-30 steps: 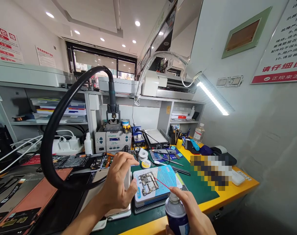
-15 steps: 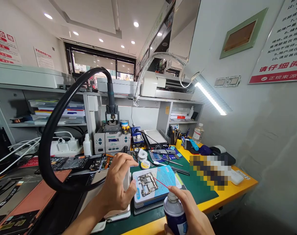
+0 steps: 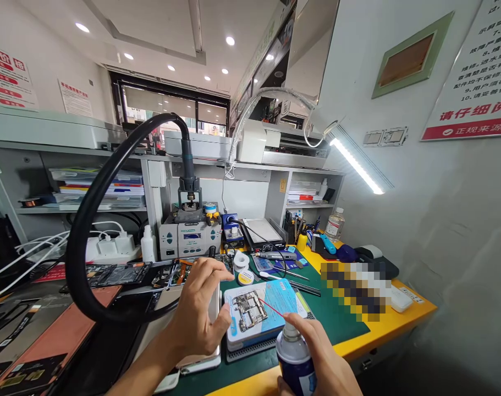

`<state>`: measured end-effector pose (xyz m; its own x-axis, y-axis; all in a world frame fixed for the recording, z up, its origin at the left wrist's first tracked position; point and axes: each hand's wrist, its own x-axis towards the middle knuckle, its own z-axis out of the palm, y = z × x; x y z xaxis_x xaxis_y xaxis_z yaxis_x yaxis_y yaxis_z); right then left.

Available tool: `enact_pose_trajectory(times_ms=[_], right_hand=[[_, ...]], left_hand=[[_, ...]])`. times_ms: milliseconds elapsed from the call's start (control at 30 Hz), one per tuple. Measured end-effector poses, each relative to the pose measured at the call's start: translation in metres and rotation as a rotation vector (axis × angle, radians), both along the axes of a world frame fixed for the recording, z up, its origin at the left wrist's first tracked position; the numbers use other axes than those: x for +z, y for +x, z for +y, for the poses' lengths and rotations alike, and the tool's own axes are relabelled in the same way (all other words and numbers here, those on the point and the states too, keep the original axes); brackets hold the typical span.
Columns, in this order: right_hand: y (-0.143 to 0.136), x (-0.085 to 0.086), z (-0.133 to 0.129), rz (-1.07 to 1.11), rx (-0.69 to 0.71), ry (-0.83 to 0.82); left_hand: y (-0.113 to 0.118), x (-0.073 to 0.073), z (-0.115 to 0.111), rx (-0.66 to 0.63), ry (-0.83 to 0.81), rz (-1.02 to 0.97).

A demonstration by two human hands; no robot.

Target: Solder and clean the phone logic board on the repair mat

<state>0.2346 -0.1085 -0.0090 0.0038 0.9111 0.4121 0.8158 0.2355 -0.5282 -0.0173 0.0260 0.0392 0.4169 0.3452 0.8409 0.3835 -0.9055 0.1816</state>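
Note:
My right hand (image 3: 320, 357) grips a blue and white spray can (image 3: 295, 360) at the bottom edge, index finger on its nozzle. A thin red straw (image 3: 271, 309) runs from the nozzle toward a bare phone circuit board (image 3: 249, 311). The board lies on a light blue pad (image 3: 281, 300) on top of a metal block. My left hand (image 3: 198, 313) rests at the pad's left edge, thumb against its side, fingers curled above a white phone (image 3: 201, 360) lying beneath it.
A thick black hose (image 3: 89, 220) loops up to a hot-air station (image 3: 190, 234) at the back. Opened phones and screens (image 3: 48, 330) cover the left bench. Tweezers (image 3: 291, 272), solder spools (image 3: 245, 276), bottles and tools crowd the green mat (image 3: 336, 313); the wall stands close on the right.
The view shifted slightly; both hands, the can and the board stay almost where they were.

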Motion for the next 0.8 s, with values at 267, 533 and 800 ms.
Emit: enact_pose_trajectory(times_ms=[267, 533, 800], right_hand=[[0.004, 0.003, 0.000, 0.005, 0.033, -0.034], [-0.001, 0.009, -0.001, 0.006, 0.004, 0.015], [-0.006, 0.014, -0.001, -0.035, -0.040, 0.083]], left_hand=[[-0.001, 0.000, 0.000, -0.002, -0.009, 0.009], [0.000, 0.000, -0.002, -0.007, -0.023, 0.011], [0.000, 0.000, -0.002, -0.007, -0.021, 0.015]])
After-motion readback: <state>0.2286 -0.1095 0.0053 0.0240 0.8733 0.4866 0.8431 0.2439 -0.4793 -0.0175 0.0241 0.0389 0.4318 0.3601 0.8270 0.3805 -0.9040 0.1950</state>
